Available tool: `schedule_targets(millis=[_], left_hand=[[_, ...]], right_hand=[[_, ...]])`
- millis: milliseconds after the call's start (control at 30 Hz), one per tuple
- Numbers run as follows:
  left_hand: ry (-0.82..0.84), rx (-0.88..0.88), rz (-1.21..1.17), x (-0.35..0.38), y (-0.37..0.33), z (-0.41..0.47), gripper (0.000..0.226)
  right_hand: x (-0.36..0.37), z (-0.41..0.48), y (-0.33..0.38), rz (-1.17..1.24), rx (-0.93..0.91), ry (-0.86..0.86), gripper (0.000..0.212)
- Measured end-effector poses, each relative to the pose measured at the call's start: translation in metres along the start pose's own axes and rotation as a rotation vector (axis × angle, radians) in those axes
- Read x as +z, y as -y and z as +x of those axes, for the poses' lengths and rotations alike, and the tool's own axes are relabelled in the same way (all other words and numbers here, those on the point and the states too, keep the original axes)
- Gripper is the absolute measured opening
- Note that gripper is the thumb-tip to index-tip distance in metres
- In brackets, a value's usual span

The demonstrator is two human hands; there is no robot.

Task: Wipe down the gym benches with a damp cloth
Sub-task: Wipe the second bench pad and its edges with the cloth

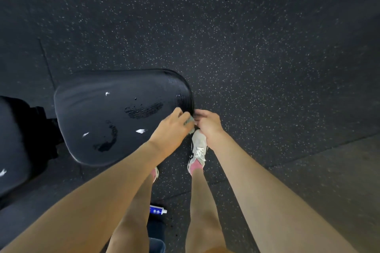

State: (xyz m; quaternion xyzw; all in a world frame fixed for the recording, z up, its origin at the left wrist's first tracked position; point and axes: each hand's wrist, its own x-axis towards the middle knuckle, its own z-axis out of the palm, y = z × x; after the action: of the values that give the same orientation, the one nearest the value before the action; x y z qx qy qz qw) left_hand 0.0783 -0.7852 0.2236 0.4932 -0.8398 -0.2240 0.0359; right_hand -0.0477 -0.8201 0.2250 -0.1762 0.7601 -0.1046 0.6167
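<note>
grips: i count two, left grip (172, 127) and right grip (207, 125), both pinching one cloth (190, 121).
cloth: between the grips, at the counter (98, 109) corner.
tube (158, 210): one, on the floor (267, 68), nearer me than the grips.

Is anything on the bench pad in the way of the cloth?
Nothing visible does. The left hand and right hand hold the cloth at the edge of the bench pad; only wet patches and white marks lie on it.

Black speckled rubber floor (267, 47) carries black padded gym bench seat (98, 113). Wet streaks (144, 110) on seat. Blue-white tube (158, 210) lies on floor.
</note>
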Motion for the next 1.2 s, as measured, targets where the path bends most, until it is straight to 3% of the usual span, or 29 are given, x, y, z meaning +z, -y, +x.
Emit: schedule_targets(millis=[100, 267, 400, 500, 667, 867, 967, 1067, 1200], left_hand=[[0.043, 0.034, 0.016, 0.004, -0.001, -0.016, 0.045], [-0.036, -0.060, -0.259, -0.015, 0.022, -0.023, 0.055], [-0.217, -0.343, -0.267, -0.048, 0.062, 0.011, 0.052], [-0.240, -0.536, -0.237, -0.059, 0.087, 0.035, 0.047], [-0.229, -0.468, -0.152, -0.041, 0.079, 0.031, 0.052], [-0.067, -0.195, -0.070, -0.033, 0.062, 0.010, 0.051], [-0.040, -0.215, -0.109, -0.047, 0.077, 0.018, 0.048], [-0.163, -0.351, -0.111, -0.064, 0.102, 0.033, 0.049], [-0.137, -0.514, -0.075, -0.060, 0.106, 0.050, 0.048]], right_hand=[[0.001, -0.005, -0.003, -0.045, -0.006, -0.006, 0.050], [0.005, -0.018, -0.006, 0.006, 0.016, -0.022, 0.043], [0.014, -0.019, -0.009, 0.077, 0.053, -0.044, 0.040], [0.023, -0.016, -0.012, 0.131, 0.053, -0.076, 0.039], [0.038, -0.013, -0.018, 0.097, 0.043, -0.162, 0.037], [0.042, -0.013, -0.021, 0.117, 0.039, -0.187, 0.036], [0.040, -0.013, -0.020, 0.100, 0.033, -0.162, 0.040], [0.036, -0.016, -0.020, 0.111, 0.039, -0.134, 0.044], [0.035, -0.018, -0.018, 0.122, 0.040, -0.111, 0.047]])
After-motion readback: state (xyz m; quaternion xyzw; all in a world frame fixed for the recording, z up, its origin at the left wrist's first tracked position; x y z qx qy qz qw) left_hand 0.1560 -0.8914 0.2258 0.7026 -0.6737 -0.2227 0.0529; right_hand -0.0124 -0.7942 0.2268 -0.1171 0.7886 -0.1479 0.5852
